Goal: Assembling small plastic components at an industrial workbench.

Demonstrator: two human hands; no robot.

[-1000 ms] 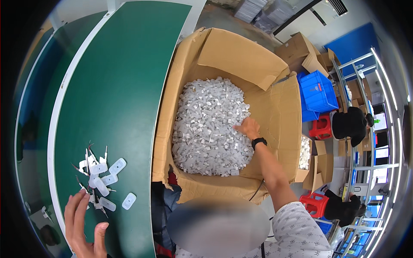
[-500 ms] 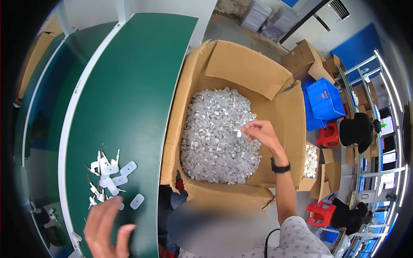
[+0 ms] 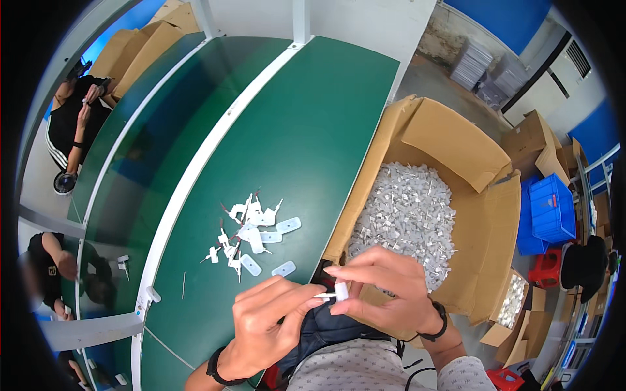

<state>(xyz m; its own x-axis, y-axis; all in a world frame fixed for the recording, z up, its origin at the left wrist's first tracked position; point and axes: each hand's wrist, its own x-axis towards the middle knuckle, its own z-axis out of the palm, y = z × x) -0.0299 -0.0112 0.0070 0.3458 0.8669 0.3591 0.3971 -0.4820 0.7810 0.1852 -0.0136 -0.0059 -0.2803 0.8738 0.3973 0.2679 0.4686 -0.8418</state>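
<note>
In front of my body my two hands meet at the near edge of the green table. My right hand (image 3: 394, 296) is closed, with thumb and fingers pinching a small white plastic cap (image 3: 341, 291). My left hand (image 3: 270, 319) is closed on a slim white stem (image 3: 324, 295), which points at the cap and appears to touch it. Whether they are joined I cannot tell. Left of my hands, a loose pile of white plastic parts with thin wires (image 3: 228, 244) lies on the table. Pale oval pieces (image 3: 284, 268) lie beside it.
A large open cardboard box (image 3: 482, 215) at the right holds a heap of small white and translucent parts (image 3: 404, 215). Beyond it are blue crates (image 3: 551, 208) and a red stool (image 3: 544, 267). A white rail (image 3: 195, 163) crosses the green table (image 3: 287, 150). Other people sit at the far left.
My right hand has come back from over the box with the small white piece. My left hand, earlier open by the pile, now pinches a stem. The view has swung left.
</note>
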